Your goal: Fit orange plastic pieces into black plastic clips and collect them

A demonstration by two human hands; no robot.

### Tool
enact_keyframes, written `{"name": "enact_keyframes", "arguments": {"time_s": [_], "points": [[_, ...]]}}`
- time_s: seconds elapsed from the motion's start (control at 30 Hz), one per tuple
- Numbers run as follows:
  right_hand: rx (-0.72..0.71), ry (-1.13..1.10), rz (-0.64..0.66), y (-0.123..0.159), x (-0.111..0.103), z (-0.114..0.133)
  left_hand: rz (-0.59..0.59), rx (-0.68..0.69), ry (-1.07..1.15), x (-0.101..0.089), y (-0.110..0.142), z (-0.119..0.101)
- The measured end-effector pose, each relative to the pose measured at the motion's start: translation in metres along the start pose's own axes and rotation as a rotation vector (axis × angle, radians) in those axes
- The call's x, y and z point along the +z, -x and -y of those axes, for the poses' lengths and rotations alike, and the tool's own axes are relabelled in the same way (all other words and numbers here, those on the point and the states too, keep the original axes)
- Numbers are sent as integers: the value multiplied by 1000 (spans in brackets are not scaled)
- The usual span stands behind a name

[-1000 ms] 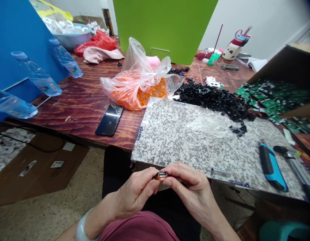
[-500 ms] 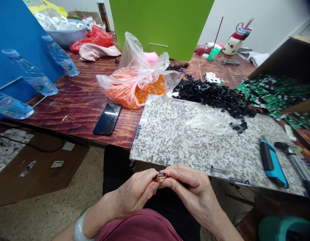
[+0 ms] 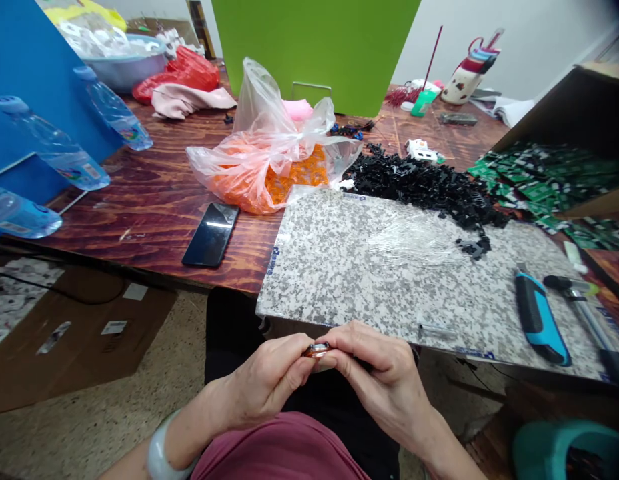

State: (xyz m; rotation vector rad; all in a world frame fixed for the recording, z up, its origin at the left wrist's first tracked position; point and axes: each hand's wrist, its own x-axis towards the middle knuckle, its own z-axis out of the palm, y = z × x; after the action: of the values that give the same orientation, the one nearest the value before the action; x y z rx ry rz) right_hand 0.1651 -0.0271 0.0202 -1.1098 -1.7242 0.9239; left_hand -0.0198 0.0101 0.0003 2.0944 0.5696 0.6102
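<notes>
Over my lap, just off the near edge of the stone board, a small orange and black plastic part (image 3: 317, 351) is pinched between both hands. My left hand (image 3: 272, 373) grips its left end with thumb and forefinger. Its right end is held the same way by my right hand (image 3: 377, 370). Fingertips cover much of the part, so its exact kind cannot be made out. On the speckled stone board (image 3: 319, 267) lie a spread of thin clear strips (image 3: 414, 241) and a heap of small black plastic parts (image 3: 419, 183).
A clear bag of orange parts (image 3: 269, 173) sits behind the board, with a phone (image 3: 211, 235) to its left. At right are a blue utility knife (image 3: 542, 320), a hammer (image 3: 584, 313) and a box of green circuit boards (image 3: 544, 173). Plastic bottles (image 3: 54, 150) stand left.
Both hands keep their pinch on the small part, which has tilted slightly. The whole view has shifted a little, with the table things sliding left and up.
</notes>
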Motion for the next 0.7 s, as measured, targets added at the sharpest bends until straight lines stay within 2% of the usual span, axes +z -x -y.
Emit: {"name": "enact_keyframes", "arguments": {"time_s": [0.17, 0.33, 0.57, 0.7], "points": [[-10, 11, -38, 3, 2, -8, -48, -2, 30, 3, -1, 4], [19, 0, -50, 10, 0, -18, -16, -36, 37, 7, -3, 8], [84, -33, -112, 24, -1, -23, 12, 8, -15, 15, -6, 17], [162, 15, -166, 39, -7, -27, 62, -94, 10, 23, -6, 19]]}}
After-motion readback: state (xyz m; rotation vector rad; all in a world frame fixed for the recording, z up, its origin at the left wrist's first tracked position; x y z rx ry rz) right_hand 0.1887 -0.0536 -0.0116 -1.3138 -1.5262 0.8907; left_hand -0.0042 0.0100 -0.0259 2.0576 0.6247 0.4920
